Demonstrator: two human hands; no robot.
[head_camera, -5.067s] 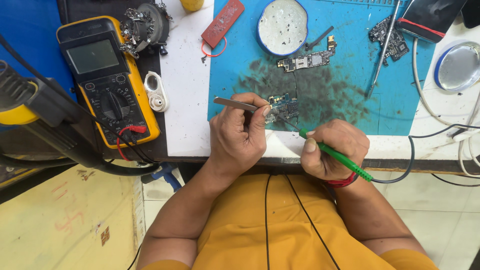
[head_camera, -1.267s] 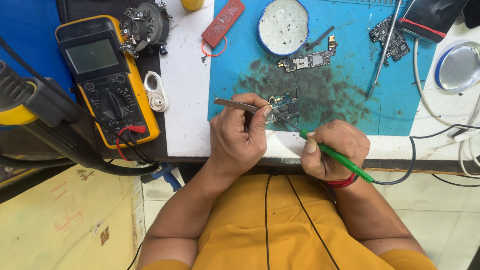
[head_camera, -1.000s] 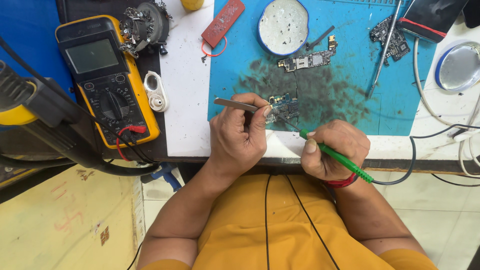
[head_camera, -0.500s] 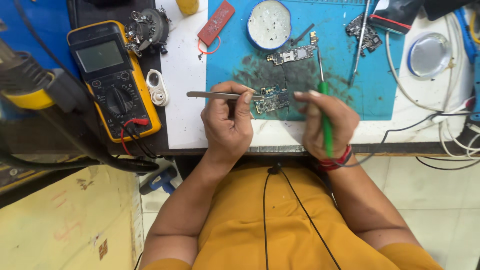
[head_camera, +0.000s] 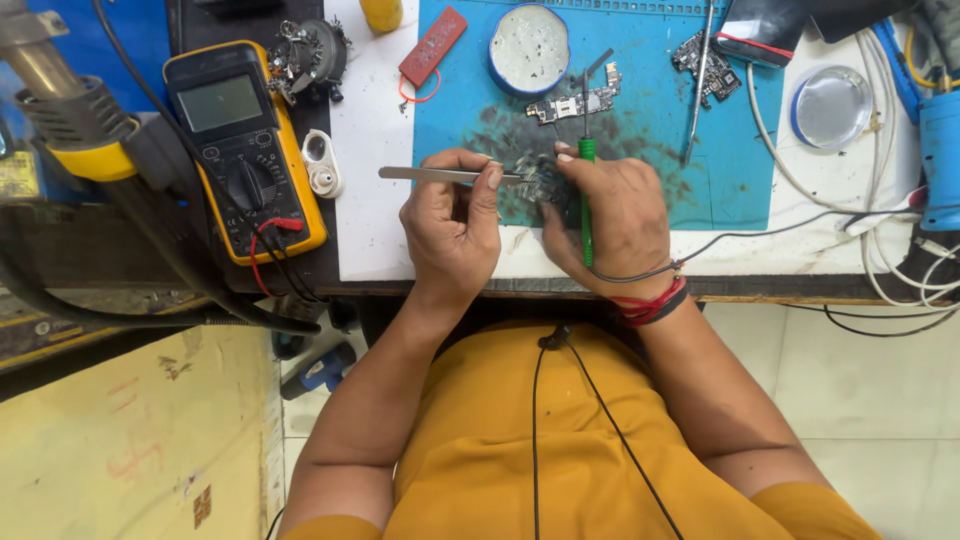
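Observation:
My left hand (head_camera: 452, 222) pinches metal tweezers (head_camera: 440, 175) that lie level, their tips at a small circuit board (head_camera: 537, 180) on the blue mat (head_camera: 650, 110). My right hand (head_camera: 610, 222) grips a green-handled soldering iron (head_camera: 586, 190), pointed up the mat with its dark tip past the board. Both hands rest close together at the mat's near edge, and the board between them is mostly hidden by my fingers. A red thread band sits on my right wrist.
A yellow multimeter (head_camera: 240, 140) with red lead lies at left, beside a hot-air gun (head_camera: 70, 110). On the mat are a second circuit board (head_camera: 575, 103), a round tin (head_camera: 528, 48) and a red strip (head_camera: 432, 45). A round glass dish (head_camera: 832, 105) and white cables lie at right.
The soldering iron has swung from slanting out to the right to pointing straight up the mat. My right hand moved left, closer to the board and my left hand. The view shifted.

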